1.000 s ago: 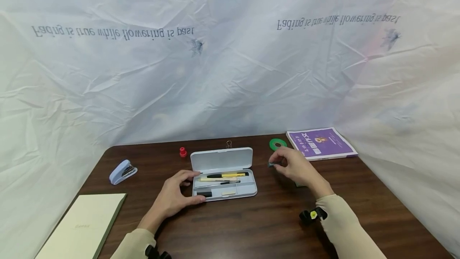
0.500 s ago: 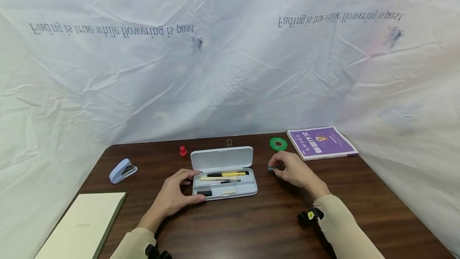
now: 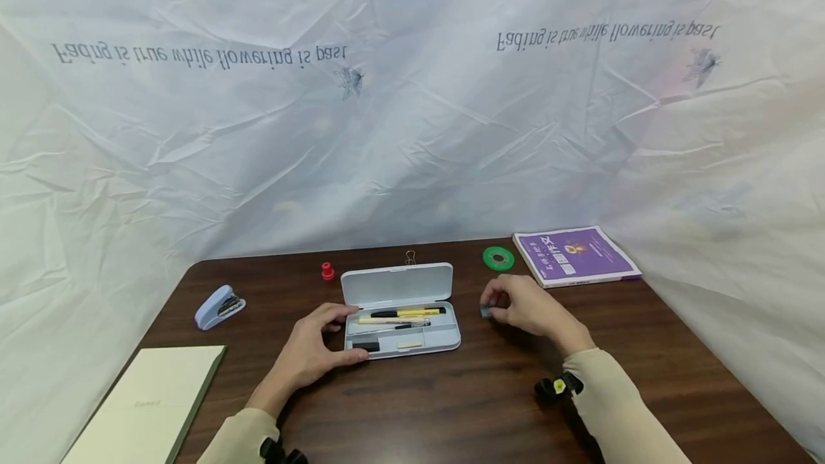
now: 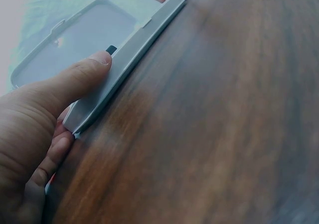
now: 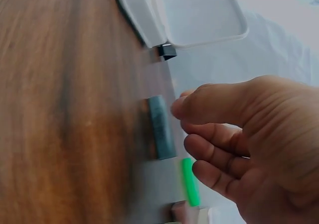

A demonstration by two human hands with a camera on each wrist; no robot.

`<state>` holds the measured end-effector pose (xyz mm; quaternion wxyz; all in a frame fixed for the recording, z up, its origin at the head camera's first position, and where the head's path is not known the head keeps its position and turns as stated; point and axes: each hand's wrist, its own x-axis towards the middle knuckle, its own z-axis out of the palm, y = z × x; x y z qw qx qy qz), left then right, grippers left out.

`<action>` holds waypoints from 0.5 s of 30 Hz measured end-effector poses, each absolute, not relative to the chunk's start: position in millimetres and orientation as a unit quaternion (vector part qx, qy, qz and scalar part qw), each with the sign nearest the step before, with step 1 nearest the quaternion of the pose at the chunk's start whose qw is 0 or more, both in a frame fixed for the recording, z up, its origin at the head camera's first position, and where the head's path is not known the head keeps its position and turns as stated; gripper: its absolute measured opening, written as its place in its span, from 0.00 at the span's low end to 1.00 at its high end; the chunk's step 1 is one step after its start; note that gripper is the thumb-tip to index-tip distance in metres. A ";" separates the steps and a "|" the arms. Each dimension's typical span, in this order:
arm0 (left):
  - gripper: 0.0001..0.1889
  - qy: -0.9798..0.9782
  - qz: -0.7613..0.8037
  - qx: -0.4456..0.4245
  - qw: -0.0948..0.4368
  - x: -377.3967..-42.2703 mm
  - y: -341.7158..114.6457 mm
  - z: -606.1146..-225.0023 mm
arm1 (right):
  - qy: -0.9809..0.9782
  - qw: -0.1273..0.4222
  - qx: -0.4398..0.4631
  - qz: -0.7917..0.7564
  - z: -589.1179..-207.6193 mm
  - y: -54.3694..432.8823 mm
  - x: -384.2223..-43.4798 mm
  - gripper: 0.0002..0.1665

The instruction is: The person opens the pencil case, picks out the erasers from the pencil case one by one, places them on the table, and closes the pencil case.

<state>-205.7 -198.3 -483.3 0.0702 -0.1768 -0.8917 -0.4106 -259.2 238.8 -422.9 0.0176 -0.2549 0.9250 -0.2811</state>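
Note:
In the head view my left hand [image 3: 309, 349] grips the left end of an open grey-white pencil case [image 3: 443, 335]. Its thumb presses the front rim in the left wrist view, with other fingers at the end wall. Inside lie a yellow-and-black pen [image 3: 419, 312], more slim pens, a black block [image 3: 366, 346] and a small cream piece [image 3: 409, 344]. To the right, my right hand [image 3: 525, 303] hovers low, fingers loosely bent, over a small blue-grey block [image 5: 160, 127] on the table. A narrow gap shows between thumb and block in the right wrist view. In the head view the hand hides most of the block.
Green tape roll [image 3: 499, 258] and a purple book [image 3: 576, 256] lie at the back right. A binder clip [image 3: 410, 257] and red knob-shaped piece [image 3: 328, 271] sit behind the case. At left are a light-blue stapler [image 3: 220, 306] and cream notebook [image 3: 148, 399]. A curtain [image 3: 412, 127] hangs behind.
My right hand has come down and slightly toward me, and the blue-grey block has gone from between the raised fingertips to the table beneath them. My left hand and the pencil case stay put.

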 end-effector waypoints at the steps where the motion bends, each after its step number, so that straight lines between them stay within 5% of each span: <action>1: 0.41 -0.892 -0.411 -0.176 0.069 -205.7 -198.3 -483.3 | 0.926 0.013 -0.251 -0.283 -420.6 238.7 -258.6 0.08; 15: 0.42 -0.891 -0.414 -0.173 0.067 -204.7 -197.6 -482.3 | 0.884 -0.083 -0.293 -0.354 -379.9 212.4 -235.2 0.16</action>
